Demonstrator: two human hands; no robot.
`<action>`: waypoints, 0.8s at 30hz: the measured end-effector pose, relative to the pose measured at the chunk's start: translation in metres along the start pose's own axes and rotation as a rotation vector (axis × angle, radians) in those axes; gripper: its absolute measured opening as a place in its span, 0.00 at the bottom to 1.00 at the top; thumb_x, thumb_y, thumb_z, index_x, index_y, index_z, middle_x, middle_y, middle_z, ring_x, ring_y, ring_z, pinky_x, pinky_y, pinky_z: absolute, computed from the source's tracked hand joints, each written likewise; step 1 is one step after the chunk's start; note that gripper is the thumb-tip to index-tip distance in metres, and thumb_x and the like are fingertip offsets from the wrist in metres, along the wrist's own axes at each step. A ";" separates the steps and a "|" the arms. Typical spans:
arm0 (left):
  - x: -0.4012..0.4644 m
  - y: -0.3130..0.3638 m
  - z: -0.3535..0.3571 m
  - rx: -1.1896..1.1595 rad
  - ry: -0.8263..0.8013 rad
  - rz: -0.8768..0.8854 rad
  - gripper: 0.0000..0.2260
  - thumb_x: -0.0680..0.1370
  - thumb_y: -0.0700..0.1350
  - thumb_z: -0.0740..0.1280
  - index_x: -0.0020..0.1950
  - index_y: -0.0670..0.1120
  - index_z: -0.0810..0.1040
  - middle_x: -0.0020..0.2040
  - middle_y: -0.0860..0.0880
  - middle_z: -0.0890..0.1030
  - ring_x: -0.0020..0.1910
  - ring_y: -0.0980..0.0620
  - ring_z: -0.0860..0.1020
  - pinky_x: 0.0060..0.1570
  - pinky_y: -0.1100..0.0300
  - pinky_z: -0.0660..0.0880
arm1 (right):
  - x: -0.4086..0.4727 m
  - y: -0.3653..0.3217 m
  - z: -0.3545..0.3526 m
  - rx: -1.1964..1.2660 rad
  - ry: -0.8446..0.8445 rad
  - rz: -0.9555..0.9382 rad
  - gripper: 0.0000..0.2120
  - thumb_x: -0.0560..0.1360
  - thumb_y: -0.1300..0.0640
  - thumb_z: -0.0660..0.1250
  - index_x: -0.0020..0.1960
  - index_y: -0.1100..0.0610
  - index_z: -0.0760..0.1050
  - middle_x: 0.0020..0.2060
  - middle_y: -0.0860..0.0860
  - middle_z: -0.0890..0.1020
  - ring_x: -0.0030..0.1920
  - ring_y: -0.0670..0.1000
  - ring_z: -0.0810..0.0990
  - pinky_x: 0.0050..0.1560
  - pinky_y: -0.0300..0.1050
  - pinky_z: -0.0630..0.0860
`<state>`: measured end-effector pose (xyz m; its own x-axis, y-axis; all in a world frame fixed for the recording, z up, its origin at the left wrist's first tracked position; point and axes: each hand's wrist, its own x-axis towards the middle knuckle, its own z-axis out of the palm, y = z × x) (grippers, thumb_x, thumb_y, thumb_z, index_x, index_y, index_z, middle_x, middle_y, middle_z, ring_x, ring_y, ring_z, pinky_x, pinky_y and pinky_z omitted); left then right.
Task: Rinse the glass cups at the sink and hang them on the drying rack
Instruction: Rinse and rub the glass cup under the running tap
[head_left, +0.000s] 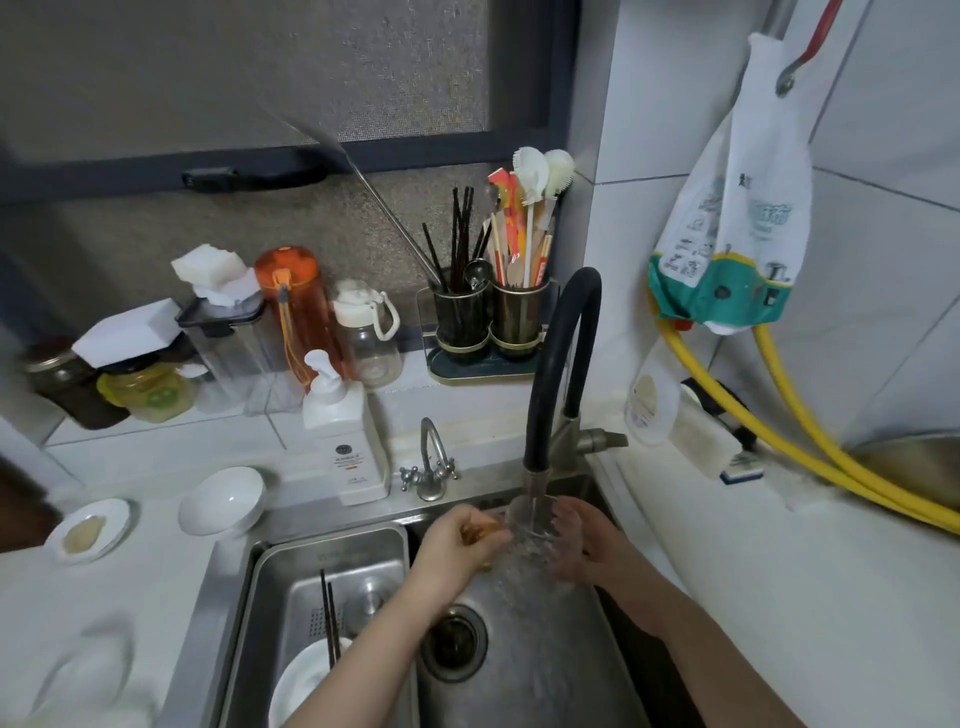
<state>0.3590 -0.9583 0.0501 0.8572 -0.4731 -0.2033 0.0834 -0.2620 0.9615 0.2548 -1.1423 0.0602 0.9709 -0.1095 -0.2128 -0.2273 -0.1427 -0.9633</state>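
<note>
One glass cup is gripped under the tap over the sink by the right hand — the left hand, clenched on something amber, should be kept steadying it — rotation is advised for full rinsing.

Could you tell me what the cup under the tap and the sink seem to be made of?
The cup looks like clear glass: the right hand shows through it. The sink appears to be brushed stainless steel, grey with a dull sheen.
</note>
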 end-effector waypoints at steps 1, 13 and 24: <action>-0.001 0.000 -0.003 0.049 0.011 0.015 0.08 0.71 0.38 0.74 0.39 0.44 0.75 0.33 0.50 0.76 0.32 0.56 0.74 0.35 0.58 0.75 | 0.002 -0.001 0.001 -0.009 -0.007 0.001 0.35 0.65 0.51 0.76 0.68 0.47 0.66 0.62 0.43 0.76 0.62 0.44 0.76 0.57 0.41 0.78; -0.017 0.007 -0.004 0.300 -0.118 0.145 0.41 0.61 0.56 0.81 0.70 0.52 0.67 0.57 0.64 0.76 0.57 0.71 0.74 0.58 0.73 0.70 | 0.011 -0.011 0.013 -0.114 -0.094 -0.061 0.43 0.62 0.51 0.81 0.69 0.42 0.61 0.67 0.42 0.72 0.65 0.39 0.72 0.64 0.42 0.74; -0.013 0.004 0.013 0.194 -0.223 0.109 0.42 0.57 0.55 0.81 0.67 0.59 0.65 0.63 0.59 0.75 0.61 0.67 0.74 0.57 0.76 0.68 | -0.002 -0.010 -0.004 -0.053 -0.156 -0.089 0.34 0.69 0.62 0.76 0.70 0.46 0.66 0.63 0.44 0.77 0.64 0.42 0.75 0.62 0.38 0.74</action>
<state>0.3414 -0.9640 0.0544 0.7217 -0.6743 -0.1566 -0.1199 -0.3446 0.9310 0.2547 -1.1446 0.0707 0.9864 0.0588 -0.1537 -0.1394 -0.1973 -0.9704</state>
